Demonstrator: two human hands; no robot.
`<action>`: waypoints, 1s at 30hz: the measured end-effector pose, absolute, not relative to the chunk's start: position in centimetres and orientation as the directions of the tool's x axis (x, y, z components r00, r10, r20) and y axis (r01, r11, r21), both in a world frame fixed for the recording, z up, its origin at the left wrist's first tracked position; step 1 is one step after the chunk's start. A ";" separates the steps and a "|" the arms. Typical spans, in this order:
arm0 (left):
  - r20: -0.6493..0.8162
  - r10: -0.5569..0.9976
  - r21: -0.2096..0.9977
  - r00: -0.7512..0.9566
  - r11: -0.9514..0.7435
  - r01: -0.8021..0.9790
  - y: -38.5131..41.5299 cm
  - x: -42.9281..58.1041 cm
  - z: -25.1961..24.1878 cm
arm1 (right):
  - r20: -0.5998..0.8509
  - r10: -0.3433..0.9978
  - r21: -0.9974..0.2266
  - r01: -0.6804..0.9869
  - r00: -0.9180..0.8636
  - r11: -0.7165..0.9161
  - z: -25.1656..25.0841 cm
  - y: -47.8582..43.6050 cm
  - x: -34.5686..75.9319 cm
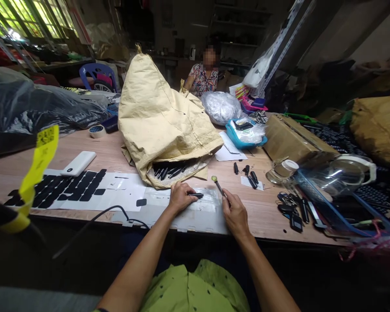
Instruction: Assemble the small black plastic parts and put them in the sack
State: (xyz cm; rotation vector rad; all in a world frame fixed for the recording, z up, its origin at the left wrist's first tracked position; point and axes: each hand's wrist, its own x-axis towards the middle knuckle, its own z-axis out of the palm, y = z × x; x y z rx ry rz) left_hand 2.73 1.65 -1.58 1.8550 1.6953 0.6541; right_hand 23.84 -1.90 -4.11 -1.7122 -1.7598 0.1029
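Observation:
My left hand (181, 197) rests on a clear plastic sheet (209, 201) near the table's front edge. Its fingers pinch a small black cylindrical part (197, 195), whose end sticks out to the right. In my right hand (235, 212) is a small hammer-like tool (218, 186) with a dark shaft and a round yellowish-green head, held up to the right of the black part and apart from it. Just beyond my left hand lies a big tan paper sack (169, 112), its mouth facing me. Several similar black parts (169, 171) show inside the mouth.
Left of the hands, black stickers (68, 190) cover white paper beside a white power bank (79, 163). On the right are loose black pieces (252, 178), keys (287, 201), a glass jug (351, 173) and a cardboard box (295, 138). A person (203, 76) sits across the table.

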 end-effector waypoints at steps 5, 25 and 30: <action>0.004 0.994 0.663 0.109 -0.084 0.744 1.5 2.6 -1.4 | 0.394 0.908 -0.225 0.973 0.142 -0.054 -4.4 2.2 26.1; 0.351 0.900 0.755 0.256 -0.435 0.491 3.0 4.7 3.1 | 0.476 0.871 -0.012 0.991 0.123 -0.133 -5.5 4.2 25.9; 0.658 0.723 0.698 0.210 -0.691 0.189 5.0 7.1 13.7 | 0.439 0.888 -0.036 0.990 0.135 -0.133 -5.5 4.2 26.1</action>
